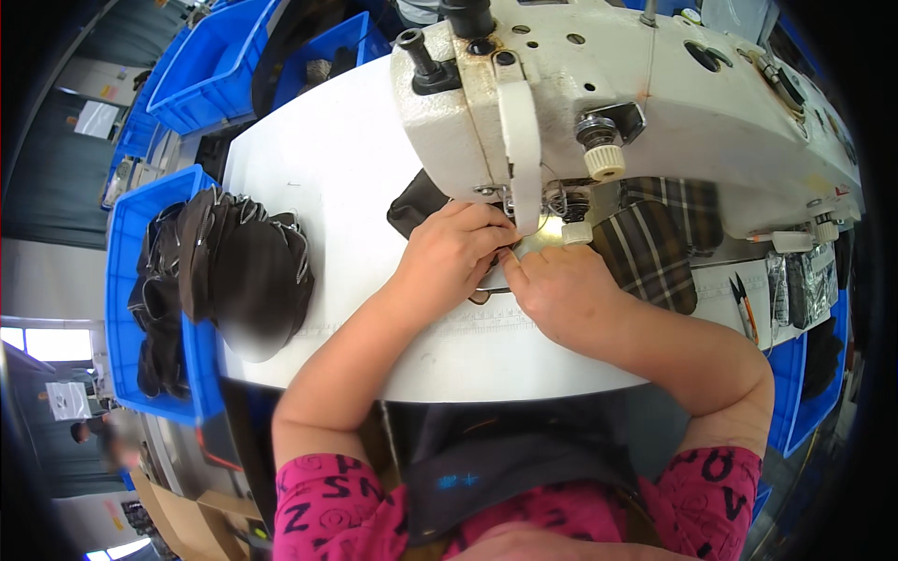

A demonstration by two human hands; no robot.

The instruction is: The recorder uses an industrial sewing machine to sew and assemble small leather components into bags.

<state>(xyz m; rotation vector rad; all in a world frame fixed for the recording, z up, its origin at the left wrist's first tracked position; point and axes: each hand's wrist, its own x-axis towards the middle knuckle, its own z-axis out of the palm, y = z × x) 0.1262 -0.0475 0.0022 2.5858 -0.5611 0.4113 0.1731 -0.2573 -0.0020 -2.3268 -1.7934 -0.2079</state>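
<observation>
Under the head of a white sewing machine (449,131), my left hand (449,251) and my right hand (563,292) meet close to the needle area. Both have their fingers closed on a dark brown fabric piece (418,202), which sticks out to the left of my left hand. A small edge of it also shows below the fingertips; the rest is covered by my hands and the machine. Brown plaid fabric pieces (645,252) lie on the table just beyond my right hand, beside the machine's tension knobs.
A stack of dark fabric pieces (257,280) sits at the table's left, overlapping a blue bin (201,374) filled with more. Thread snips (744,304) and clear plastic packets (803,285) lie at the right edge. Further blue bins (210,70) stand at the back left.
</observation>
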